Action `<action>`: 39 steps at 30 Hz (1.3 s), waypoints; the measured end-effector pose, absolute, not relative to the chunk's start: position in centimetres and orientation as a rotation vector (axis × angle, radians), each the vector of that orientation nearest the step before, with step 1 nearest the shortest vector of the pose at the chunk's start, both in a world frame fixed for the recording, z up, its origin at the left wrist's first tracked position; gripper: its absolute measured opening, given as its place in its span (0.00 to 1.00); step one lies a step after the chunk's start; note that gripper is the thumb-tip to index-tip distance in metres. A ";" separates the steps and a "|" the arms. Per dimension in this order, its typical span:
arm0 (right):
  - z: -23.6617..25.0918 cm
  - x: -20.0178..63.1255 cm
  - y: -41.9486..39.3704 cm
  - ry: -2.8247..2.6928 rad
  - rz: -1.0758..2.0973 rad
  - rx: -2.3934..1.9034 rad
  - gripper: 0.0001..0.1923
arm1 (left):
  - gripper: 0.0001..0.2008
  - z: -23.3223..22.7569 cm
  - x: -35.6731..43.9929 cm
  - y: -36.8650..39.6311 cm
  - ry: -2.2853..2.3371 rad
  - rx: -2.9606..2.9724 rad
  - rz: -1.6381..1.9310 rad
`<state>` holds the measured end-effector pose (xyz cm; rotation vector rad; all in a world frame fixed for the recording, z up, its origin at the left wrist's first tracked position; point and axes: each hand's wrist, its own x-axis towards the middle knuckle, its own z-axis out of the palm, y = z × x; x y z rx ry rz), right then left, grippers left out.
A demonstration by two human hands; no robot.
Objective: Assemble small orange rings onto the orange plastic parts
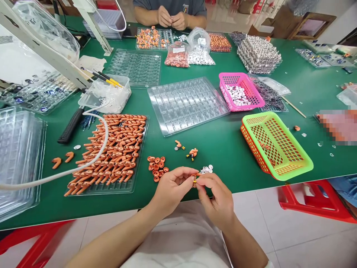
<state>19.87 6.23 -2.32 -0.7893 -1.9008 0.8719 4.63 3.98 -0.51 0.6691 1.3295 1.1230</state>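
My left hand [173,186] and my right hand [216,195] meet at the near edge of the green table [223,145], pinching one small orange part [194,178] with a yellow tip between the fingertips. Just beyond the fingers lie a few white discs [206,169]. Left of them sits a cluster of small orange rings [156,167]. Two finished-looking orange pieces [192,152] lie further out. A clear tray of many orange hook-shaped parts [111,152] lies to the left.
A green-and-orange basket [279,149] stands at right, a pink basket [241,91] of white discs behind it. An empty clear blister tray [186,104] lies at centre. A white cable [69,169] crosses the orange tray. Another person's hands [171,18] work across the table. Red stool [315,203] at right.
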 end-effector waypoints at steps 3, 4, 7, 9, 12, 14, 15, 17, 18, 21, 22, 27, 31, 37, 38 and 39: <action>-2.3 20.0 6.4 -1.918 0.899 -0.798 0.13 | 0.10 -0.4 4.6 3.9 1.331 0.675 1.111; -2.3 20.0 6.4 -1.915 0.901 -0.811 0.13 | 0.11 -0.3 4.5 3.9 1.325 0.681 1.107; -2.3 19.9 6.5 -1.905 0.881 -0.847 0.12 | 0.12 -0.1 4.3 3.7 1.297 0.713 1.085; -2.3 19.9 6.6 -1.908 0.861 -0.849 0.12 | 0.13 -0.1 4.2 3.6 1.290 0.752 1.074; -2.4 19.9 6.7 -1.927 0.828 -0.848 0.13 | 0.13 -0.4 4.0 3.5 1.298 0.846 1.076; -2.6 19.9 6.7 -1.948 0.810 -0.855 0.14 | 0.13 -0.7 3.9 3.4 1.307 0.917 1.082; -2.7 20.0 6.7 -1.959 0.803 -0.861 0.14 | 0.14 -0.8 3.8 3.4 1.313 0.951 1.085; -2.9 20.0 6.7 -1.982 0.778 -0.873 0.14 | 0.14 -1.1 3.7 3.2 1.323 1.026 1.086; -3.1 20.1 6.6 -1.996 0.758 -0.877 0.14 | 0.14 -1.2 3.7 3.2 1.328 1.067 1.080; -3.2 20.1 6.6 -2.048 0.715 -0.874 0.15 | 0.14 -1.4 3.6 3.0 1.348 1.181 1.063; -3.1 20.2 6.6 -2.061 0.723 -0.870 0.15 | 0.14 -1.5 3.6 3.0 1.353 1.205 1.065; -2.3 20.4 7.2 -2.054 0.914 -0.850 0.12 | 0.15 -1.7 3.4 3.0 1.344 1.246 1.053; -1.5 20.9 7.9 -2.023 1.185 -0.923 0.07 | 0.14 -1.4 3.1 3.0 1.312 1.265 0.983; -1.3 21.2 8.4 -1.899 1.430 -1.068 0.03 | 0.13 -1.1 3.0 2.8 1.283 1.188 0.938; -1.4 21.2 8.3 -1.890 1.417 -1.066 0.03 | 0.13 -1.1 3.1 2.8 1.289 1.167 0.944; -1.4 21.1 8.3 -1.884 1.400 -1.056 0.03 | 0.13 -1.1 3.1 2.8 1.300 1.147 0.952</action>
